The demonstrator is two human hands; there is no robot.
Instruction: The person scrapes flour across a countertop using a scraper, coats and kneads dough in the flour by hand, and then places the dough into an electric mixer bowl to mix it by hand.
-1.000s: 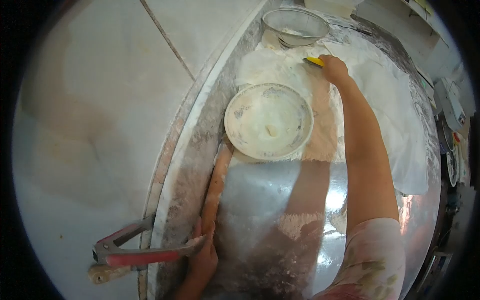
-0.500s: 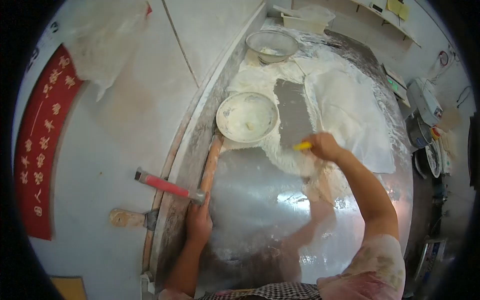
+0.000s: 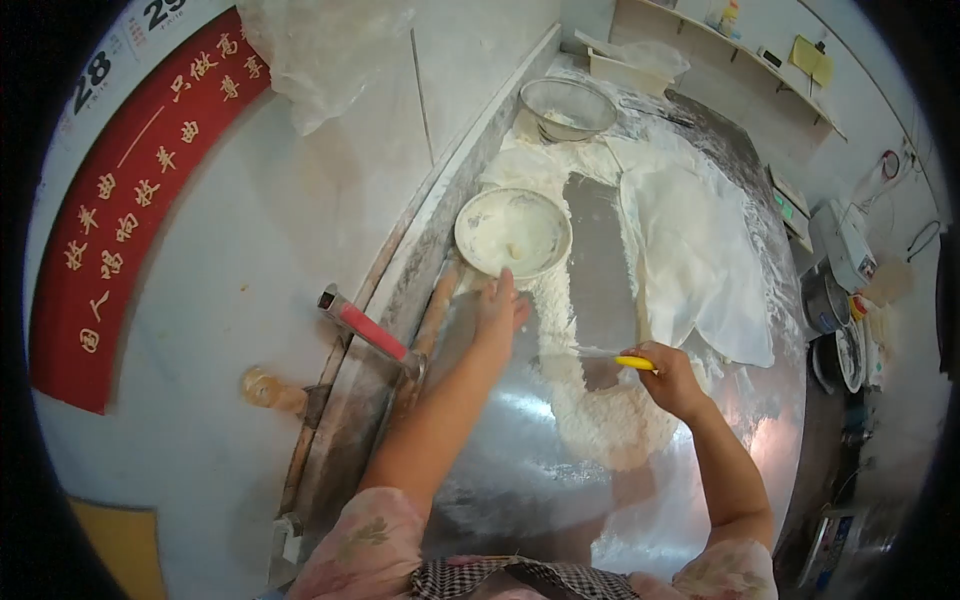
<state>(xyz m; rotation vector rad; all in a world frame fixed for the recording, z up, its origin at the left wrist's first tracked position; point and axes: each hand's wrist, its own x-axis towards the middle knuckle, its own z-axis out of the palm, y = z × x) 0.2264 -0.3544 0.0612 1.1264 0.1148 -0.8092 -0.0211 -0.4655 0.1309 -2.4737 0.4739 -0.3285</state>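
My left hand (image 3: 500, 305) reaches to the near rim of a bowl (image 3: 468, 232) with pale flour or powder inside. Its fingers are stretched out and apart, holding nothing; whether they touch the rim, I cannot tell. A yellow-handled tool (image 3: 636, 362) is gripped in my right hand (image 3: 672, 380), low over the metal tabletop (image 3: 600, 255). Its thin pale end points left and is hard to make out. Loose flour (image 3: 612, 425) lies in a band around and below the tool. Beyond my right hand, a white cloth-like sheet (image 3: 700, 260) covers part of the table.
A sieve (image 3: 568, 108) stands behind the bowl, with a pale bin (image 3: 628, 72) farther back. Along the left ledge lie a wooden rolling pin (image 3: 436, 308), a red-handled scraper (image 3: 372, 330) and a wooden-handled tool (image 3: 275, 391). A scale (image 3: 790, 207) sits at the right edge.
My left hand has left the rolling pin area and moved forward and right to the bowl. My right hand has come nearer with the yellow-handled tool, and flour now lies gathered closer.
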